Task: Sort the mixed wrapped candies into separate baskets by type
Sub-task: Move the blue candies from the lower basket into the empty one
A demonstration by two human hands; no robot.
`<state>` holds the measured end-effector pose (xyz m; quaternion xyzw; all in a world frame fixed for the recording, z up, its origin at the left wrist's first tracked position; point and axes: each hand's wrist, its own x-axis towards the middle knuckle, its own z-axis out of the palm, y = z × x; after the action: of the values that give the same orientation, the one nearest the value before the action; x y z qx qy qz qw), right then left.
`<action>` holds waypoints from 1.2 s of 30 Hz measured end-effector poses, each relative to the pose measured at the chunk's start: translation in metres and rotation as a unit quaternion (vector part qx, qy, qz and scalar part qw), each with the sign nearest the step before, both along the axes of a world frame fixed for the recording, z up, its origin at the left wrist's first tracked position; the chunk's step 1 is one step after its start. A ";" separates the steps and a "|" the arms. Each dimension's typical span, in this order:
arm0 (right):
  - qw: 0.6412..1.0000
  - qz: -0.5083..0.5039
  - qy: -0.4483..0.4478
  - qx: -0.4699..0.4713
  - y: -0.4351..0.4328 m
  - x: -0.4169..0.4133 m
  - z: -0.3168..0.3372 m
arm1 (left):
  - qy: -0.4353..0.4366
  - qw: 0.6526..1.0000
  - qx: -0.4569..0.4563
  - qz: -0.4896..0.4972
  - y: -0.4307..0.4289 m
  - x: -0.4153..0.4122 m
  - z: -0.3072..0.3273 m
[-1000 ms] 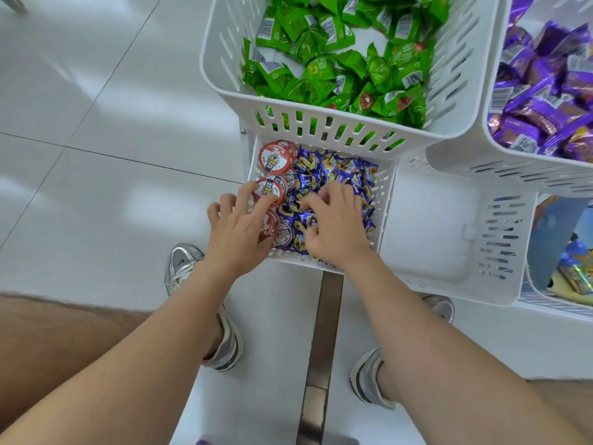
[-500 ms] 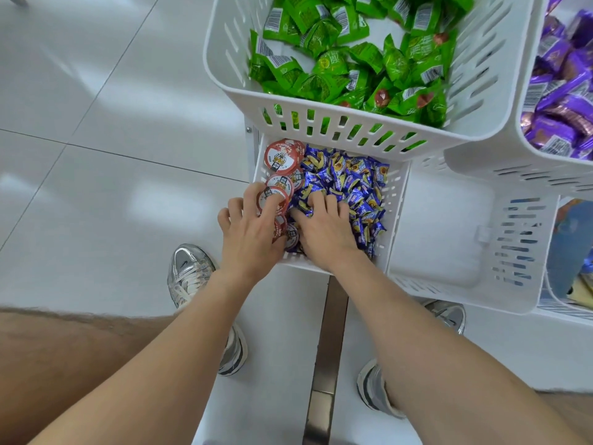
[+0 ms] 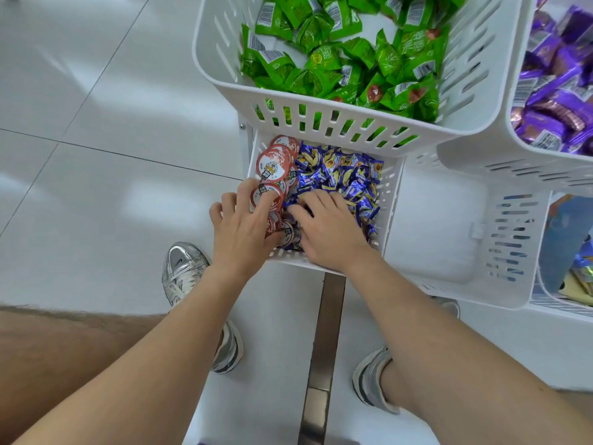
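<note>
Roughly partway, judging by layout: green candies point(image 3: 337, 59) alone in upper-centre basket point(image 3: 321, 123), purple candies point(image 3: 552, 101) alone upper right. Left to split: centre basket point(image 3: 390, 200) mixing red cups point(image 3: 272, 162) and blue candies point(image 3: 340, 171). Left hand point(image 3: 240, 229) grip apart, flat on red cups; right hand point(image 3: 330, 232) buried in blue candies, grip unreadable.

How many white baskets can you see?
5: the green-candy basket, the purple-candy basket, the mixed basket below, the empty basket beside it, a partly seen basket at the right edge. Others may be hidden.
</note>
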<state>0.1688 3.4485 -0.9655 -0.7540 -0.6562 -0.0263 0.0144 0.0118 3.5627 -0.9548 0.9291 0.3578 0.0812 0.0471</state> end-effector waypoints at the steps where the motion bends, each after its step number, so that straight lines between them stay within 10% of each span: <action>1: 1.000 -0.001 0.010 -0.014 0.005 -0.003 -0.002 | 0.000 1.000 -0.002 -0.001 0.000 0.000 0.000; 17: 0.999 -0.040 0.007 -0.007 -0.008 0.007 0.000 | -0.020 0.999 0.004 -0.035 0.001 -0.009 0.008; 26: 0.958 -0.280 0.024 -0.053 0.011 0.007 0.006 | -0.068 0.993 0.033 -0.090 -0.012 0.003 0.012; 36: 0.958 -0.223 0.013 -0.181 0.021 0.024 0.012 | -0.058 0.984 -0.155 -0.062 -0.058 0.034 0.004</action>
<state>0.1929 3.4692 -0.9530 -0.8717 -0.4645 0.1001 -0.1201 0.0462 3.5047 -0.9512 0.9248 0.3041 0.0752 0.2159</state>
